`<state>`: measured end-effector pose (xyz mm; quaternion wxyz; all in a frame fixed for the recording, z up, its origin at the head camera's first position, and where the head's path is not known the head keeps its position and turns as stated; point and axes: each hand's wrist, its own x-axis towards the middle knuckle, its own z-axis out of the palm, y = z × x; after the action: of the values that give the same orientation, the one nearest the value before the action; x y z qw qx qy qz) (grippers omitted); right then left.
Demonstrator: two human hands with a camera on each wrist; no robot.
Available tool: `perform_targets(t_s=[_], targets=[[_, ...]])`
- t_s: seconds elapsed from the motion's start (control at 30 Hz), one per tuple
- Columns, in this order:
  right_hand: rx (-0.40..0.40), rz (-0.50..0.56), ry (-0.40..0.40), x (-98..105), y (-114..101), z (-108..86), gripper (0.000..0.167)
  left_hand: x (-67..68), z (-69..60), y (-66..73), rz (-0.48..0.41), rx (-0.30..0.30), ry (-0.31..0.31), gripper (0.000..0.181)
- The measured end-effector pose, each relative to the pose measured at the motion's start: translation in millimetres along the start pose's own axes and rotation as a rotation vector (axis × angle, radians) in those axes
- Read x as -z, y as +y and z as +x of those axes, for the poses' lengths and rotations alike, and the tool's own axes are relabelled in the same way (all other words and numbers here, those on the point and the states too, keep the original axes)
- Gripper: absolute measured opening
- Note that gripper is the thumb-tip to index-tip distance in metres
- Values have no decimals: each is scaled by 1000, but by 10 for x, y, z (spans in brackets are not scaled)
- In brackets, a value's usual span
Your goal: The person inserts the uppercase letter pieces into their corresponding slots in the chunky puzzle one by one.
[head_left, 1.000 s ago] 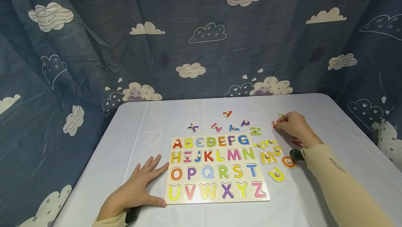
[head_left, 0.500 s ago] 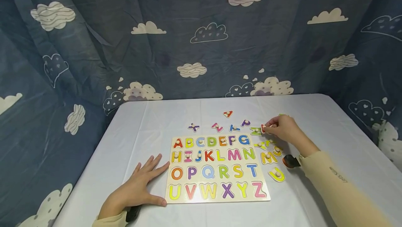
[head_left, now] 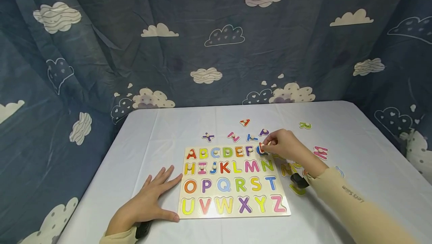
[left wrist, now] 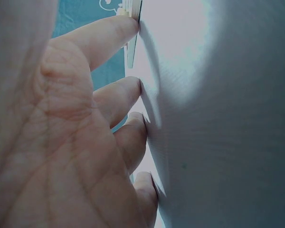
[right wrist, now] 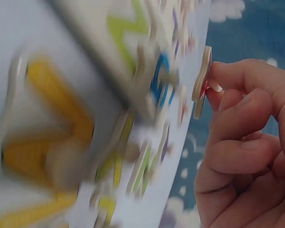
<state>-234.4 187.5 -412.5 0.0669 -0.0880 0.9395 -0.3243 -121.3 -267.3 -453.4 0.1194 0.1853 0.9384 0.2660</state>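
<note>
— Start w/ the rt. hand (head_left: 283, 144). Holding what?
— Pinching a small red-faced wooden letter pc. (right wrist: 203, 80) by its pale round knob, btwn thumb and forefinger. Grip closed to abt. the knob's width, other fingers curled toward the palm.
— And where, re. the board?
— Held tilted over the top rt. corner of a flat, pale wooden alphabet board (head_left: 213, 195); partly covering the round blue letter G (head_left: 260, 152) in the head view, seen apart from the board in the rt. wrist view. Can't tell which letter.
— Now the L. hand (head_left: 150, 197).
— Resting w/ fingers spread, grip wide, holding nothing. Touching the board's L. edge w/ forefinger and thumb; pressing other fingertips to the white cloth-covered counter (head_left: 162, 131).
— Loose pcs. too?
— Yes. Scattered behind the board: incl. a purple wooden X (head_left: 207, 136), a pink wooden Z (head_left: 233, 136), a purple wooden P (head_left: 264, 132). Off to the rt.: a green wooden R (head_left: 305, 125), plus yellow wooden pcs. (head_left: 297, 189) partly hidden by the forearm.
</note>
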Motion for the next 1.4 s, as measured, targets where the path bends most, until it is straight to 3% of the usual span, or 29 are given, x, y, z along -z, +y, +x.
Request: perform_targets(t_s=[0.3,0.77,0.97,1.2,1.4], targets=[[111,9,-67,-294,-350,-30,14,7,-1,3,-5,11,-2,122],[133,30,-147,-630,-677,21,18,9,-3,15,-16,16,-10,121],[119,48,-174,-733,-761,43,18,4,-2,14,-23,17,-12,121],[162,21,-180,-824,-833,61,18,4,-4,16,-23,14,-11,121],[138,23,-191,-881,-879,76,22,4,-4,14,-20,16,-7,121]])
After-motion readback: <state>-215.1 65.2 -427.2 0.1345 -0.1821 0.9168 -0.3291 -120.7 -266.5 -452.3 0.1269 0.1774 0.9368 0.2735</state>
